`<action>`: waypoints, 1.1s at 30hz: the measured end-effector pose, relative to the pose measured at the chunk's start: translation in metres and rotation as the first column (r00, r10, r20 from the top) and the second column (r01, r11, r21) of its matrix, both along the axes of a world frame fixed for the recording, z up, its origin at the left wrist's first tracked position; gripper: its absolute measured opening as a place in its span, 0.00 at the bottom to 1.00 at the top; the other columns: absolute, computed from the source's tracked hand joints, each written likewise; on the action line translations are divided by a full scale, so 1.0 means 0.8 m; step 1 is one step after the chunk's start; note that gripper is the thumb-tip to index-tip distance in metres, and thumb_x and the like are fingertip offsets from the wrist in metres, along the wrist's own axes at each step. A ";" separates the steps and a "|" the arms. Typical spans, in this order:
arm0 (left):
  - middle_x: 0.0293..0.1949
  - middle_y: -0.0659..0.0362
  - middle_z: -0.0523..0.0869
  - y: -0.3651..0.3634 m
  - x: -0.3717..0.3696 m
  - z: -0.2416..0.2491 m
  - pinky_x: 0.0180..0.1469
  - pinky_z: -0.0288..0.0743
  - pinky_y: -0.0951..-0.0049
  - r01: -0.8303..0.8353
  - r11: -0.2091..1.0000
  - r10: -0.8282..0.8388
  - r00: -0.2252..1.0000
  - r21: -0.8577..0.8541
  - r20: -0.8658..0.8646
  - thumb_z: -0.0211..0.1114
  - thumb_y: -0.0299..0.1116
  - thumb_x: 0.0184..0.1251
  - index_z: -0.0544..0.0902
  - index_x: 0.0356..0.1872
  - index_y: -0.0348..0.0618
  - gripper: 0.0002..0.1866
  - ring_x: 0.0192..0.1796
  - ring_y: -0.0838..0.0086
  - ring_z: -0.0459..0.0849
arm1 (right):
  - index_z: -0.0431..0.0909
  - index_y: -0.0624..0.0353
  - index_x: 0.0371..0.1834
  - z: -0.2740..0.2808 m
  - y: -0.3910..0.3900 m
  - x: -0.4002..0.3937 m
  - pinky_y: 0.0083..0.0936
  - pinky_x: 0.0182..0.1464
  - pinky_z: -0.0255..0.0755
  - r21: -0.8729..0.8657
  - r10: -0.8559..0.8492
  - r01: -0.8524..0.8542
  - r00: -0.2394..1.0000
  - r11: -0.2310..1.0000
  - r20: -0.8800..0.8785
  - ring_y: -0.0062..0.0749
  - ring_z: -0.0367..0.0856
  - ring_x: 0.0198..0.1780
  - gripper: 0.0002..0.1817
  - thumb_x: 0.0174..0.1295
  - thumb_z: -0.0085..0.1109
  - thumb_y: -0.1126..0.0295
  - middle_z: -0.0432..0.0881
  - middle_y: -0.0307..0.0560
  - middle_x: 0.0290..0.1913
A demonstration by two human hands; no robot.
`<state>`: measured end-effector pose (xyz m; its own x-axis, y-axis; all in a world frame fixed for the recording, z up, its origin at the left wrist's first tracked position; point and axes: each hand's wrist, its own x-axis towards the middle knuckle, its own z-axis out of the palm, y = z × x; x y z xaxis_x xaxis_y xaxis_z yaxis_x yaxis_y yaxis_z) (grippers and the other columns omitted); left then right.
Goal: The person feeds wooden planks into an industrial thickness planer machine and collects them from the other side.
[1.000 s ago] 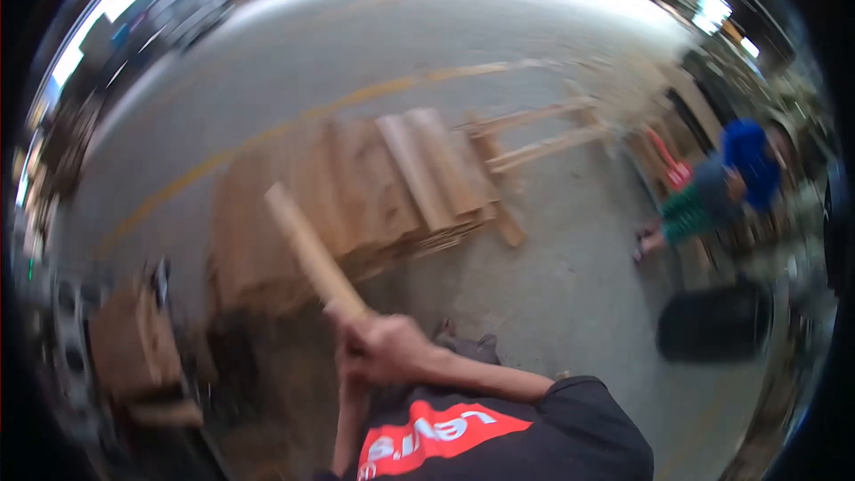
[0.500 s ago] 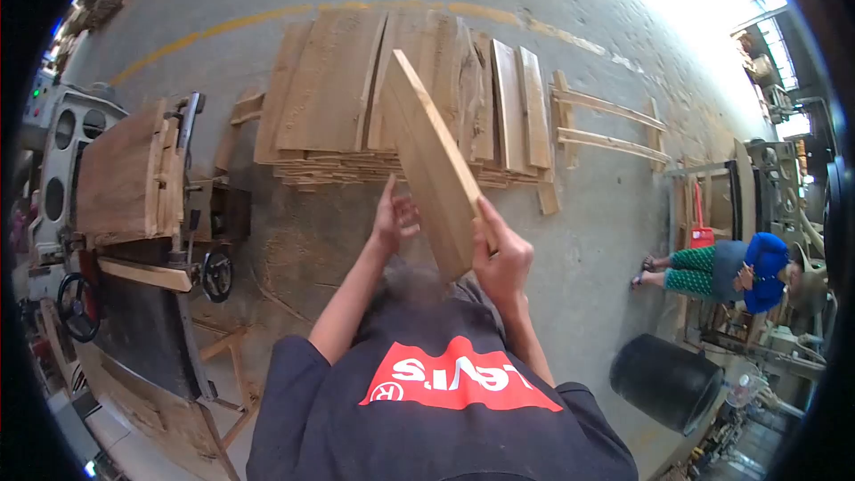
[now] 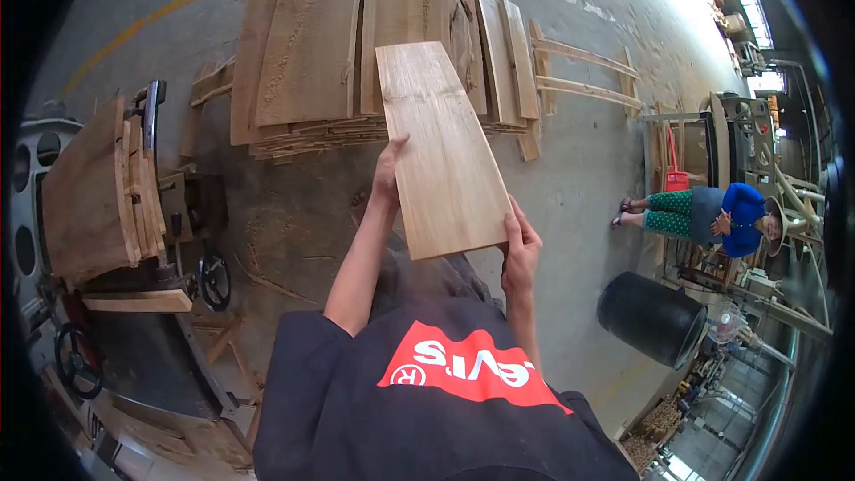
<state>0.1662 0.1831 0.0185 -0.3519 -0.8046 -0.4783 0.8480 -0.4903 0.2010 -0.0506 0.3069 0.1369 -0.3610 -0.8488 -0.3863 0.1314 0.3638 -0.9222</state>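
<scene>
A light wooden board (image 3: 445, 160) is held up in front of my body, its broad face turned to the camera. My left hand (image 3: 388, 167) grips the board's left edge, with the thumb on the face and the other fingers behind it. At the lower right corner, my right hand (image 3: 520, 245) holds the edge between thumb and fingers. Beyond the board lies a stack of wide planks (image 3: 312, 53), partly covered by it.
At the left stands a machine with a handwheel (image 3: 78, 361) and a stack of boards (image 3: 89, 187). A wooden frame (image 3: 583, 85) lies beyond the plank stack. To the right are a black barrel (image 3: 650, 319) and a standing person (image 3: 744, 218) in blue.
The board has turned from edge-on to face-on. My left hand, open and apart from it before, now grips its left edge. My right hand has shifted to the lower right corner.
</scene>
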 end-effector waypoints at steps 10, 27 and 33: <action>0.39 0.37 0.93 0.084 -0.025 0.105 0.53 0.85 0.51 -0.126 0.992 0.021 0.117 -0.006 0.993 0.70 0.38 0.67 0.85 0.54 0.21 0.25 0.47 0.45 0.94 | 0.86 0.65 0.65 -0.160 0.064 -0.050 0.28 0.62 0.79 0.310 0.266 -0.406 0.873 0.860 0.408 0.30 0.87 0.56 0.23 0.80 0.62 0.57 0.90 0.46 0.58; 0.61 0.51 0.87 0.459 0.070 0.189 0.66 0.79 0.67 -0.672 0.500 0.540 -0.251 -0.546 0.803 0.68 0.29 0.76 0.70 0.78 0.32 0.32 0.63 0.72 0.84 | 0.84 0.66 0.33 -0.106 0.115 0.215 0.23 0.33 0.66 -0.114 0.896 -0.892 0.443 0.438 -0.026 0.18 0.69 0.29 0.39 0.87 0.43 0.41 0.78 0.31 0.25; 0.77 0.49 0.71 0.550 0.080 0.138 0.75 0.72 0.65 -0.790 0.275 0.485 -0.378 -0.547 0.789 0.74 0.26 0.74 0.56 0.86 0.35 0.45 0.75 0.65 0.76 | 0.81 0.64 0.33 -0.057 0.171 0.318 0.38 0.36 0.72 -0.077 0.870 -0.990 0.143 0.121 -0.471 0.38 0.73 0.27 0.29 0.80 0.59 0.45 0.73 0.56 0.23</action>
<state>0.2305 0.6234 0.1293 0.9996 0.0054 0.0294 -0.0298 0.1094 0.9935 0.2041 0.4438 0.0910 0.7923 -0.6014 -0.1035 -0.3317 -0.2821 -0.9002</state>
